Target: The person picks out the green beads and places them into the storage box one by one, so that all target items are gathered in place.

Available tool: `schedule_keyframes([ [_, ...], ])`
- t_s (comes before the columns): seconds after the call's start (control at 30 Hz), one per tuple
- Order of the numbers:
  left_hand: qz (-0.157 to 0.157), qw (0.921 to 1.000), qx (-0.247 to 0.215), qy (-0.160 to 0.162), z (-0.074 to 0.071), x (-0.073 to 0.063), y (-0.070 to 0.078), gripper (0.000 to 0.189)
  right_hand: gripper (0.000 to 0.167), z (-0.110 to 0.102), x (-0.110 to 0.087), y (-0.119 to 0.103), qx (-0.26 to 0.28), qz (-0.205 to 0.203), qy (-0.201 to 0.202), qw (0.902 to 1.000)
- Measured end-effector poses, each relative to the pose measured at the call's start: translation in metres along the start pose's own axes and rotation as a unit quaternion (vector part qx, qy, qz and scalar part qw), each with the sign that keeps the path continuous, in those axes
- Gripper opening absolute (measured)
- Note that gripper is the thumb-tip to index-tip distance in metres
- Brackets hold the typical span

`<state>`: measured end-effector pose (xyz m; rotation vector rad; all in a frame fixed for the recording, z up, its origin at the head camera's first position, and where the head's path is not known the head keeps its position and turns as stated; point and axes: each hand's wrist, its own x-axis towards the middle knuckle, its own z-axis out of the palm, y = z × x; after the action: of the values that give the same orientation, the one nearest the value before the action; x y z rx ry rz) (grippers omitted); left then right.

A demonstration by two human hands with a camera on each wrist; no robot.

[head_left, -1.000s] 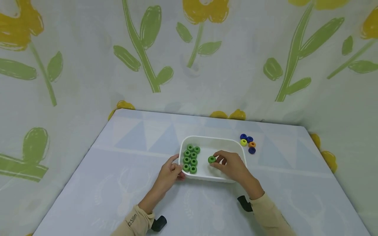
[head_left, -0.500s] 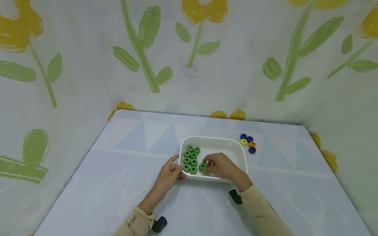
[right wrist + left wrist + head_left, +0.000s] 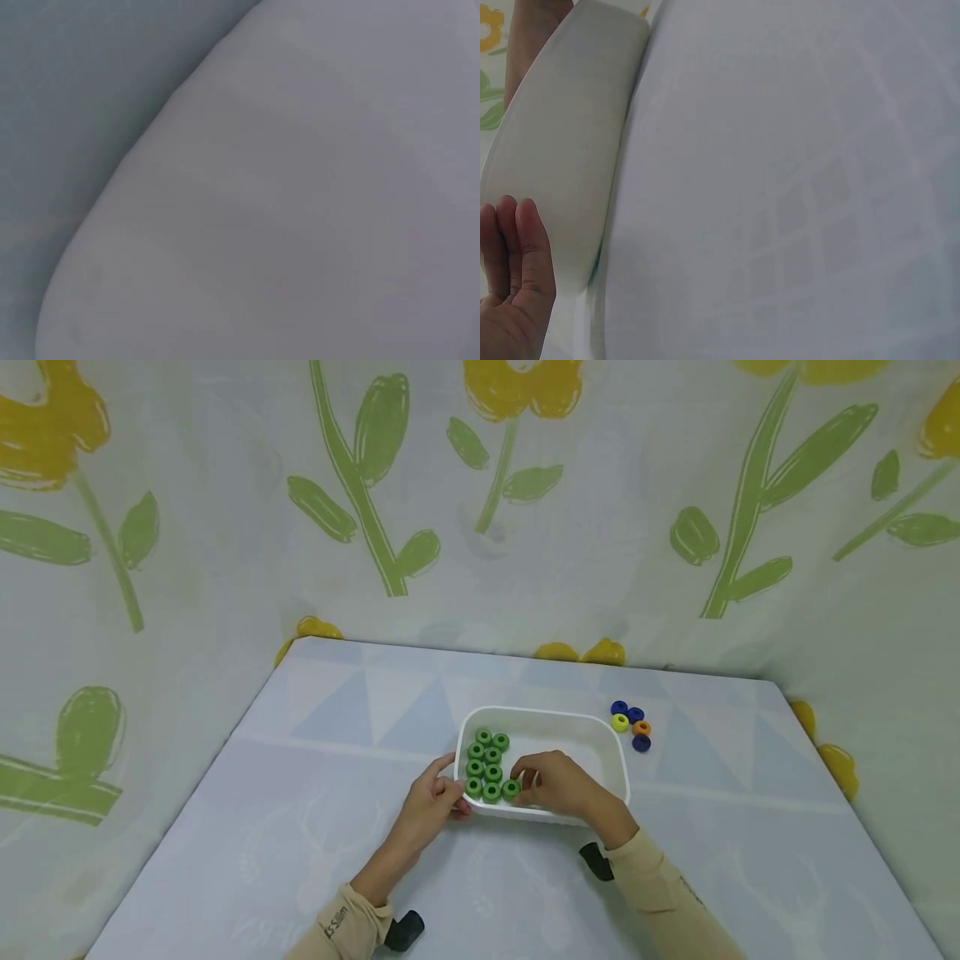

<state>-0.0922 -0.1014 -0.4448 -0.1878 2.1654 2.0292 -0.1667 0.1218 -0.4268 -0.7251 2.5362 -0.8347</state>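
A white plastic tray (image 3: pixel 555 724) stands on the table, with green ring-shaped beads (image 3: pixel 492 756) lined up in two columns along its left side. My left hand (image 3: pixel 429 803) holds the tray's front left corner, thumb at the rim and other fingers outside. In the left wrist view, the left hand's fingers (image 3: pixel 532 247) lie along the tray's outer wall (image 3: pixel 570 135). Inside the tray, my right hand (image 3: pixel 558 783) pinches another green bead (image 3: pixel 511 789) between thumb and finger, beside the front bead of the second column. The right wrist view shows only a blurred pale surface (image 3: pixel 262 187), no hand.
Behind the tray's right end lie several loose beads: blue (image 3: pixel 618 707), yellow (image 3: pixel 619 722), orange (image 3: pixel 641 727) and dark blue (image 3: pixel 641 743). A flower-printed cloth (image 3: pixel 585 527) hangs behind the pale patterned table (image 3: pixel 300 827). Black wrist devices (image 3: pixel 405 931) show by both sleeves.
The right hand has carried its green bead left and toward the tray's front, down beside the second column. The left hand has stayed at the corner.
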Motion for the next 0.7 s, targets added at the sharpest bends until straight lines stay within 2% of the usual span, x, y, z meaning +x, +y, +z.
schedule_keyframes([
  [0.23, -0.004, 0.9999, -0.006, 0.008, 0.0016, -0.0013, 0.0015, 0.055, 0.029, 0.001, -0.0001, -0.0006, 0.004, -0.004, -0.002, 1.0],
  [0.5, -0.002, 1.0, -0.006, 0.004, 0.0017, -0.0018, 0.0022, 0.055, 0.033, -0.0021, -0.0017, -0.0017, 0.011, 0.022, -0.003, 0.9997],
  [0.7, 0.0, 1.0, -0.006, 0.002, 0.0013, -0.0003, 0.0016, 0.055, 0.032, -0.0044, -0.0047, 0.0005, 0.007, 0.025, 0.004, 0.9996],
])
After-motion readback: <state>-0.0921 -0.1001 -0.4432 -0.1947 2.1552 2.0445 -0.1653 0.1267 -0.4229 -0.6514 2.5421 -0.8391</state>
